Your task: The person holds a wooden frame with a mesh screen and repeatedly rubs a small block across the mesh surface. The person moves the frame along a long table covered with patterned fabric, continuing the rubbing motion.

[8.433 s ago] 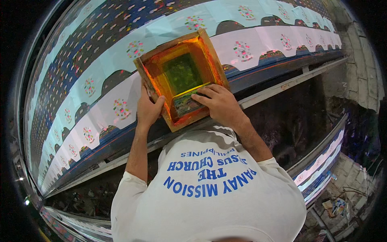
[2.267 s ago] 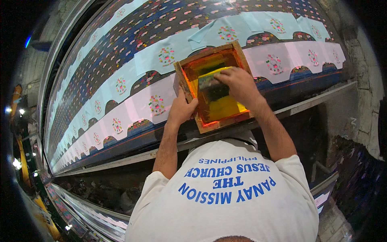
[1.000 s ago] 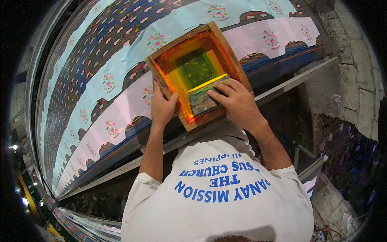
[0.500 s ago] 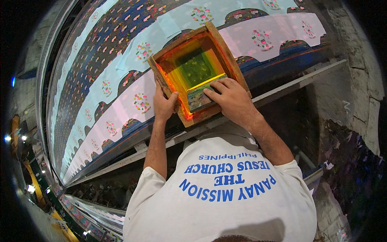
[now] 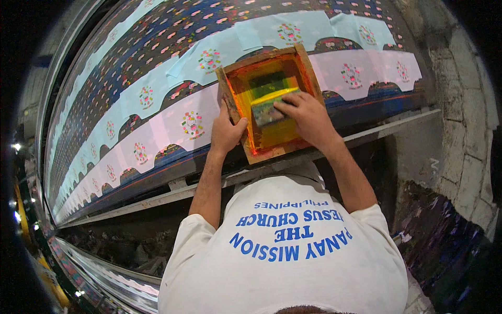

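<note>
A wooden-framed printing screen (image 5: 310, 73) lies over the pale fabric pieces, its yellow-orange inside smeared with ink. Along its left side, my left hand (image 5: 226, 132) is closed on the frame, thumb on the near side of the wood. My right hand (image 5: 307, 116) grips a squeegee (image 5: 265, 111) inside the frame, fingers over its top edge. Bright yellow ink runs along the far edge of the squeegee. Beyond it shows a dark green patch of mesh (image 5: 272, 81). The fabric beneath the screen is hidden.
Pink fabric pieces (image 5: 167, 125) and light blue ones (image 5: 308, 29) with printed round designs lie in rows on a long, dark patterned table (image 5: 157, 44). A metal rail (image 5: 387, 127) runs along its near edge. A block wall (image 5: 465, 125) stands at the right.
My right hand has pushed the squeegee from the near end of the screen toward its middle. My left hand still holds the frame's left side. The whole view has shifted slightly.
</note>
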Motion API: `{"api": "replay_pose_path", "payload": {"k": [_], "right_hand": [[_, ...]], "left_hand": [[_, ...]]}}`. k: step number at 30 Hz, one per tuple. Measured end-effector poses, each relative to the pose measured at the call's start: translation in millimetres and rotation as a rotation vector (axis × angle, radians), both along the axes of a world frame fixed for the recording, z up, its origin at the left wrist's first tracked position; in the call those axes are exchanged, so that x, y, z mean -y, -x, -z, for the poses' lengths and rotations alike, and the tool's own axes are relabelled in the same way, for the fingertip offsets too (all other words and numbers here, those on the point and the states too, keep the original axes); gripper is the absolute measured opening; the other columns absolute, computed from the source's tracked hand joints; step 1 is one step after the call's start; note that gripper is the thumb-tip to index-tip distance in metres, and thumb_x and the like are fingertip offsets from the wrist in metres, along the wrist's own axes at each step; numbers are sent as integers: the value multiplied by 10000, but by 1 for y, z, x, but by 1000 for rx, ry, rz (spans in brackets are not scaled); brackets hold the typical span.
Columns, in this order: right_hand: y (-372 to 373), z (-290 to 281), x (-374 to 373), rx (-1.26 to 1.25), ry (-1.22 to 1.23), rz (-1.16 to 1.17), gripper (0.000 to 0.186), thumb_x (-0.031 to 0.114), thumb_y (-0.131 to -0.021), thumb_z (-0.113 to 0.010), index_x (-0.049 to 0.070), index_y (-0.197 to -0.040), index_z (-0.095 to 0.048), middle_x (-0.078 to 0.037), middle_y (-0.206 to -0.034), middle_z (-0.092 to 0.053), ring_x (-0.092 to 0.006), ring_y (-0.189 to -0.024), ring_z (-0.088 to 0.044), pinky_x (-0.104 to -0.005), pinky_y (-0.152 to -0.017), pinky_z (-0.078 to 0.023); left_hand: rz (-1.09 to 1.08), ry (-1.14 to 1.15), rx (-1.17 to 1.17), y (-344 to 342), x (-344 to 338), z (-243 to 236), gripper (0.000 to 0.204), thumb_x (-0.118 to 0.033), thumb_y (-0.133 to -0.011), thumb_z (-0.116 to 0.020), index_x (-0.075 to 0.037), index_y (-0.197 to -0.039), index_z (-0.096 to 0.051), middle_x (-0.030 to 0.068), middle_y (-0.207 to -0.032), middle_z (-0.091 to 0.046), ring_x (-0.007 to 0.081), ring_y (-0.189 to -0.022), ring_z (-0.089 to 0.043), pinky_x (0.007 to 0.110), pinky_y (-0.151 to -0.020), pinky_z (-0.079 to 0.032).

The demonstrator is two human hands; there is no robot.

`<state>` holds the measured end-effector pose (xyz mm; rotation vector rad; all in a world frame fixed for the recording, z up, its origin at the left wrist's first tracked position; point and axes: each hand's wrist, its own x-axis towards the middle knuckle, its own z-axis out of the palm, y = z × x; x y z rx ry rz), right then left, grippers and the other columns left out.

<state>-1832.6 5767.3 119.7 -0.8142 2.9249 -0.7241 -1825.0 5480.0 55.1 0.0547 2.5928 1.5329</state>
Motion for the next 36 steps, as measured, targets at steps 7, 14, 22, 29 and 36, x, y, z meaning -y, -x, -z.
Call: {"api": "replay_pose_path", "payload": {"k": [7,14,22,29,36], "right_hand": [[101,-20,18,174,-57,-64,447,25,-934,-703,146,-1359,-778,-129,-1232,-786,-361,-1177,-731,-478,-1023,-595],[98,-5,20,139,-52,-41,434,17,-946,-680,160,-1340,-793,-136,-1235,-787,-366,-1178,-736,-477,-1032,-591],[-23,-22,-4,149,-75,-7,531,-32,-894,-722,129,-1399,-756,-142,-1359,-732,-361,-1312,-669,-468,-1135,-547],[-28,-25,-33,112,0,7,593,-49,-835,-774,130,-1400,-744,-128,-1406,-705,-358,-1371,-628,-493,-1188,-514],[-4,-42,-166,94,-59,59,570,-53,-860,-770,139,-1397,-745,-117,-1418,-700,-350,-1379,-622,-492,-1225,-493]], "left_hand": [[-32,197,91,0,2,3,972,-301,-927,-741,152,-1660,-292,351,-1033,-775,471,-978,-793,516,-876,-632],[-13,114,126,2,2,2,994,-321,-911,-752,194,-1632,-302,352,-991,-772,484,-948,-792,512,-842,-636],[-20,97,142,1,0,-3,1026,-340,-911,-763,210,-1630,-281,344,-1032,-781,450,-976,-804,496,-868,-631],[-28,45,85,4,-24,-20,951,-168,-918,-785,66,-1694,-288,275,-1269,-779,357,-1133,-799,453,-986,-625],[-10,-2,92,40,-160,-23,957,-136,-934,-775,8,-1724,-255,239,-1253,-787,316,-1044,-805,419,-922,-638]]}}
